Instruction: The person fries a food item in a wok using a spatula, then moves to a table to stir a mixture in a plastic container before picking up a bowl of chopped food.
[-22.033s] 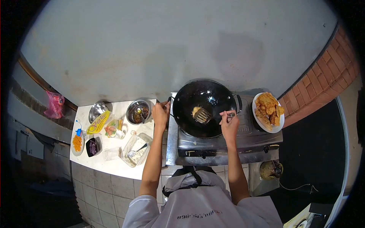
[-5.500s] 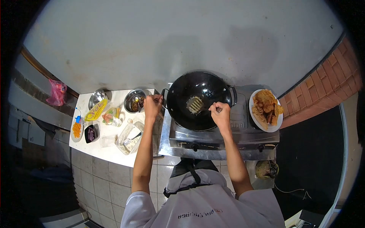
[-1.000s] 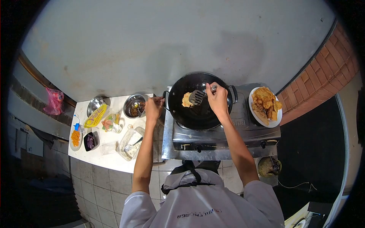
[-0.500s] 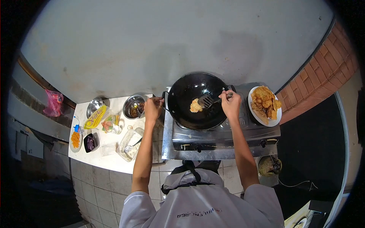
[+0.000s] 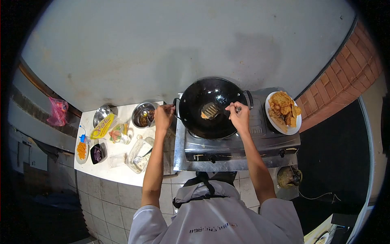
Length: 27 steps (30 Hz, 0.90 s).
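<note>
I'm gripping the wok [image 5: 211,107] handle w/ my left hand [image 5: 163,116], right hand [image 5: 239,116] clamping the spatula [image 5: 210,110] & pressing the fritter [image 5: 203,116], prob soft, greasy, crumbly, so I'm lifting from underneath.

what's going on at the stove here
A person stands at a gas stove frying in a black wok. The left hand grips the wok's handle at its left rim, while the right hand holds a slotted spatula laid over a pale piece of food in the wok. A plate of fried pieces sits right of the wok. Bowls and ingredients stand on the counter to the left.
</note>
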### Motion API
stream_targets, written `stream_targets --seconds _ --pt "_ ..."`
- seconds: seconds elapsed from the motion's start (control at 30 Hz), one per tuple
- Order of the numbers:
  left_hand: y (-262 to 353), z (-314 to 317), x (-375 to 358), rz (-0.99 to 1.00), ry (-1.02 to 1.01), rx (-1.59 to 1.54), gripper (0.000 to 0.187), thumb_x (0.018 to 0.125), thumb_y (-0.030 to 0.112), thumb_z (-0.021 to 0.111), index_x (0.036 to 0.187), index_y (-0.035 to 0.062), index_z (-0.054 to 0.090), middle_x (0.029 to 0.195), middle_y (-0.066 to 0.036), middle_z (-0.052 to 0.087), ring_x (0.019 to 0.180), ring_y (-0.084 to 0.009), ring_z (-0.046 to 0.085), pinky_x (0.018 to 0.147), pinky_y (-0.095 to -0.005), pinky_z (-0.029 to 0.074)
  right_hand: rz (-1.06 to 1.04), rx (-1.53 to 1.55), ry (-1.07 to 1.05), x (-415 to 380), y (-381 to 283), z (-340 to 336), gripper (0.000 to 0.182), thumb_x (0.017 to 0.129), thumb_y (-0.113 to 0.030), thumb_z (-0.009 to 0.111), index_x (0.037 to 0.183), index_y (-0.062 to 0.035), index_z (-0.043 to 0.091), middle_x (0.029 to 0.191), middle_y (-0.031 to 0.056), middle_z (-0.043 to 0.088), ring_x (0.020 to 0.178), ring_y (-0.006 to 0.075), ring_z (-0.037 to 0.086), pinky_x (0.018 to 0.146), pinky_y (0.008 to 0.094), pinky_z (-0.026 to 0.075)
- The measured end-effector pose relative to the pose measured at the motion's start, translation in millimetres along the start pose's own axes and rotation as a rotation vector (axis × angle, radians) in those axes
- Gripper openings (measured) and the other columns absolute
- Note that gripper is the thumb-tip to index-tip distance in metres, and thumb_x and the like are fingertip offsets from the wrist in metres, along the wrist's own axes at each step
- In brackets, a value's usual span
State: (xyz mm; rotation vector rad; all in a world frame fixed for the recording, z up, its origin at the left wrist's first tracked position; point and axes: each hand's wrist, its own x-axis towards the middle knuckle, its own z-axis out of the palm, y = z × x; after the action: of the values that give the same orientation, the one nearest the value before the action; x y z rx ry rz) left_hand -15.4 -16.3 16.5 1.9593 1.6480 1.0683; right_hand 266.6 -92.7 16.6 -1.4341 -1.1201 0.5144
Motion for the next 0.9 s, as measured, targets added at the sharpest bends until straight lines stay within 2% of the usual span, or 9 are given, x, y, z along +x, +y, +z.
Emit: stream_targets --seconds 0.1,0.33,0.43,0.5,0.53,0.6,0.73,0.77,0.9 --pt "-5.9 2.4 -0.5 0.019 0.016 -0.034 0.018 0.08 0.012 0.068 0.094 0.0009 0.07 0.078 -0.018 0.068 0.07 -0.0266 0.068 0.065 -0.0336 0.051 -0.067 -0.092 0.012 -5.0 1.8 3.3 0.023 0.084 -0.008 0.059 0.063 0.0027 0.059 0.052 0.0099 0.057 0.046 0.0113 0.05 0.049 0.03 0.038" --pt "-6.6 5.5 0.6 0.011 0.023 -0.019 0.018 0.08 0.015 0.069 0.092 0.0025 0.071 0.073 -0.018 0.066 0.065 -0.0273 0.066 0.063 -0.0358 0.05 -0.159 -0.097 0.029 -1.2 21.2 4.1 0.023 0.076 -0.008 0.064 0.061 0.0048 0.053 0.052 0.0153 0.052 0.045 0.014 0.048 0.048 0.0313 0.038" --pt "-7.5 5.1 -0.1 0.018 0.03 -0.005 0.019 0.079 0.015 0.069 0.091 0.0008 0.071 0.073 -0.018 0.066 0.064 -0.0276 0.066 0.062 -0.0353 0.05 -0.148 -0.095 0.009 1.5 18.9 4.9 0.023 0.073 -0.008 0.064 0.059 0.005 0.051 0.052 0.0184 0.051 0.044 0.0194 0.051 0.048 0.0336 0.038" --pt "-5.0 3.7 0.1 0.026 0.025 0.002 0.02 0.079 0.015 0.069 0.091 0.0 0.07 0.073 -0.018 0.066 0.064 -0.0277 0.065 0.062 -0.0351 0.05 -0.19 -0.148 0.012 4.6 19.2 7.7 0.022 0.073 -0.007 0.064 0.059 0.0055 0.052 0.053 0.0206 0.052 0.045 0.0273 0.054 0.049 0.0362 0.04" --pt "-2.4 2.1 -0.1 0.037 0.025 0.016 0.02 0.078 0.015 0.07 0.091 -0.0005 0.07 0.072 -0.018 0.066 0.063 -0.0276 0.065 0.062 -0.035 0.05 -0.188 -0.146 0.012 4.7 15.6 8.6 0.022 0.073 -0.007 0.064 0.059 0.0055 0.052 0.053 0.0206 0.052 0.045 0.0273 0.054 0.049 0.0362 0.04" --pt "-0.4 0.8 0.5 0.048 0.025 0.031 0.021 0.078 0.015 0.07 0.091 -0.001 0.07 0.071 -0.018 0.065 0.062 -0.0275 0.065 0.061 -0.0349 0.05 -0.133 -0.153 -0.011 5.7 7.9 8.7 0.022 0.072 -0.008 0.064 0.059 0.0055 0.052 0.055 0.0226 0.052 0.048 0.0349 0.055 0.049 0.038 0.041" --pt "0.5 -0.9 2.2 -0.014 -0.015 0.03 0.021 0.078 0.017 0.07 0.093 0.0014 0.071 0.068 -0.02 0.063 0.058 -0.0274 0.062 0.06 -0.0347 0.048 -0.082 -0.131 -0.032 7.6 12.8 9.0 0.022 0.072 -0.009 0.065 0.059 0.0053 0.053 0.054 0.0229 0.052 0.049 0.0361 0.055 0.05 0.0378 0.041" --pt "1.6 -2.0 2.2 -0.028 -0.038 0.047 0.022 0.079 0.018 0.069 0.096 0.0035 0.071 0.07 -0.023 0.062 0.058 -0.0278 0.062 0.062 -0.0345 0.048 -0.088 -0.137 -0.022 7.9 15.9 8.8 0.022 0.071 -0.009 0.065 0.059 0.0052 0.053 0.054 0.0229 0.052 0.049 0.0352 0.055 0.049 0.0377 0.041" --pt "4.1 -3.9 2.0 -0.051 -0.065 0.068 0.023 0.079 0.019 0.069 0.096 0.0034 0.071 0.067 -0.023 0.06 0.057 -0.0256 0.061 0.06 -0.0337 0.047 -0.117 -0.139 0.008 7.6 23.6 8.7 0.024 0.071 -0.01 0.066 0.059 0.0052 0.052 0.053 0.0222 0.051 0.046 0.0303 0.054 0.049 0.0367 0.04"
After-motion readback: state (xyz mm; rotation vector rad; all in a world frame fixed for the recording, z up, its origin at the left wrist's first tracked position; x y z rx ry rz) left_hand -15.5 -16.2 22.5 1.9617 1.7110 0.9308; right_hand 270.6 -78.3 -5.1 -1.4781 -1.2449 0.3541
